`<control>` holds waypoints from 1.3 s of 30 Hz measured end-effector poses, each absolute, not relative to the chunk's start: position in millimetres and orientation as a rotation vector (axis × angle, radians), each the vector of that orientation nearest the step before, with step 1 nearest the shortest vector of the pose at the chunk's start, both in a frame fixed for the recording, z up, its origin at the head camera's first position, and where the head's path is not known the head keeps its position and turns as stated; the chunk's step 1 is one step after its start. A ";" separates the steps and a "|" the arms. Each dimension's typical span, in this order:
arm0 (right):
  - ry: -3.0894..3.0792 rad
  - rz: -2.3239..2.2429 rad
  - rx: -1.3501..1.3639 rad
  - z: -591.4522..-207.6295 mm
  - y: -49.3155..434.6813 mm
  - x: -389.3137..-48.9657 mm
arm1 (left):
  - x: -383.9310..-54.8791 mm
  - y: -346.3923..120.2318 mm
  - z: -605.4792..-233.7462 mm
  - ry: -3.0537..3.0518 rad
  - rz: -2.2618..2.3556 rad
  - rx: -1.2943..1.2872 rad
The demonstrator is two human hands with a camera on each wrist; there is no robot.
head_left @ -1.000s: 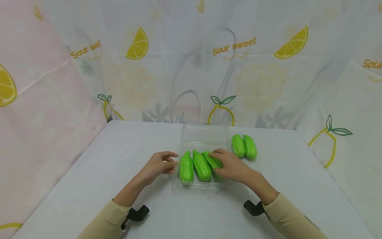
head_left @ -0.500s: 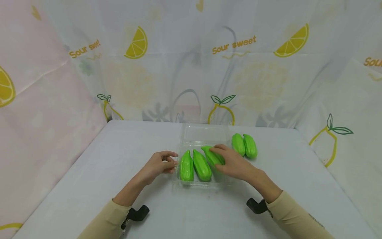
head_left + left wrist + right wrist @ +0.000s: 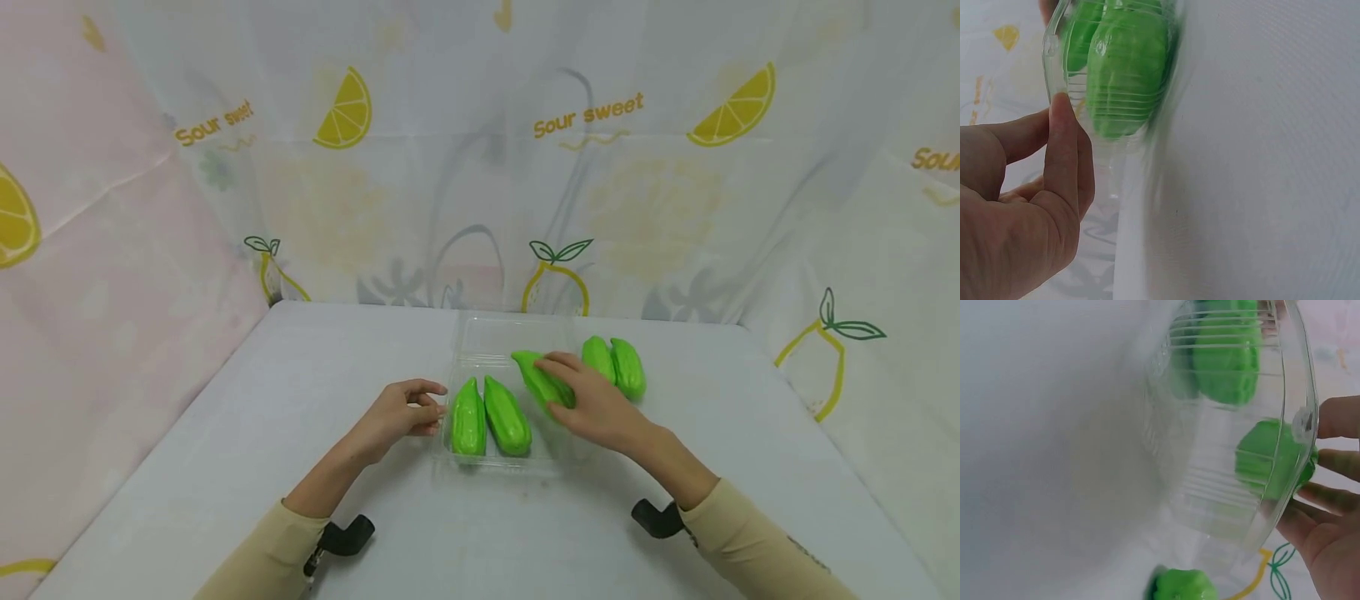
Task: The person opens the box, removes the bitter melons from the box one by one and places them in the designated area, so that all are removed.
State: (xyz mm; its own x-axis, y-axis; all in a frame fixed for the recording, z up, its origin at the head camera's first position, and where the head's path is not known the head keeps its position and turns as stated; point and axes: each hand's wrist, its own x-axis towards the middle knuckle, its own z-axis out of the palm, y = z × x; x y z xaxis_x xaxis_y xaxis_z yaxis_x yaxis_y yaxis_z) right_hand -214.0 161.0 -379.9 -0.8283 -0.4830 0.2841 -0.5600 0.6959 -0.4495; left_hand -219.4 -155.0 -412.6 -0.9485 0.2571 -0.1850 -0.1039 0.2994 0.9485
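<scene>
Two hands at work: the right hand has its fingers curled round a green gourd; the left hand is loosely curled with fingertips against the near-left rim of the clear tray.
Held gourd: tilted, its tip pointing away from the person, raised over the right-hand part of the tray, directly under the right palm and fingers.
Tray: between the two hands on the white desk; its open lid lies flat beyond it.
Gourds in tray: two, side by side, just right of the left fingertips and left of the right hand.
Loose pair: two more gourds on the desk, just beyond the right knuckles, outside the tray.
Left contact: the left wrist view shows a fingertip on the rim; whether it pinches or only presses cannot be told, as the picture is blurred.
Risk, slip: the gourd looks smooth and glossy, so a shallow grip from above could let it roll out of the fingers and fall onto the two inside.
Risk, tray: the tray looks light and thin; a knock from the right hand could slide or tip it if the left fingertips only rest there.
Risk, neighbours: the right knuckles are near the loose pair and could nudge them.
</scene>
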 end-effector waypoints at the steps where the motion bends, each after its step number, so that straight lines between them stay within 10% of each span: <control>1: -2.745 0.803 0.852 -380.1 162.4 -214.4 | -219.5 -154.9 -412.3 2.270 1.692 0.138; 39: -2.605 0.913 0.625 -379.3 206.7 -226.1 | -219.8 -153.0 -413.2 2.277 1.692 0.119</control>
